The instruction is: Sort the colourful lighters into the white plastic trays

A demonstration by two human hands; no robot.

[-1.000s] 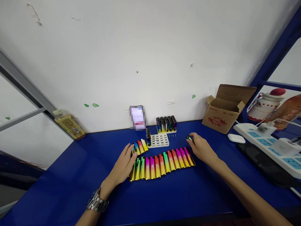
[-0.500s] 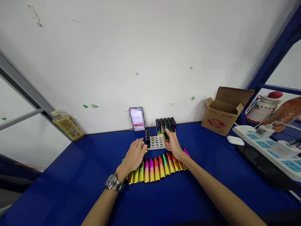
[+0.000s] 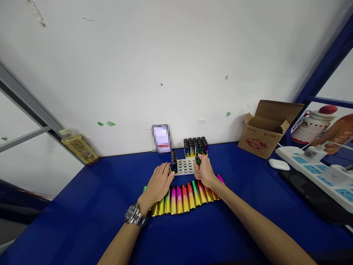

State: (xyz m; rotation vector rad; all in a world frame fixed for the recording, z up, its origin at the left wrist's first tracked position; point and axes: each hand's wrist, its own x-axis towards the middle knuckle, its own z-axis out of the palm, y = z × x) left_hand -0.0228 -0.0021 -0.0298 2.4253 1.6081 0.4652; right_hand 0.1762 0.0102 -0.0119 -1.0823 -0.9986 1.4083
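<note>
My left hand (image 3: 158,184), a metal watch on its wrist, lies with fingers stretched out at the left end of a white perforated rack (image 3: 186,166). Beneath its thumb and fingertips a bit of something gold shows, mostly hidden. My right hand (image 3: 204,171) is closed around a dark green lighter (image 3: 198,160), held upright over the rack's right end; its lower part is hidden. Dark lighters (image 3: 174,162) stand in the rack's left column. Below, a row of shiny gradient-coloured lighters (image 3: 185,198) lies side by side, gold ends towards me.
Behind the rack stands a second block of upright lighters (image 3: 196,146). A phone (image 3: 162,138) leans on the wall. An oil-coloured bottle (image 3: 79,147) is at left; an open cardboard box (image 3: 256,138), white case (image 3: 279,164) and power strip (image 3: 311,169) are at right.
My right hand has turned the green lighter from tilted to upright and brought it lower at the rack. My left hand has stayed nearly in place, its fingers now covering more of the gold thing.
</note>
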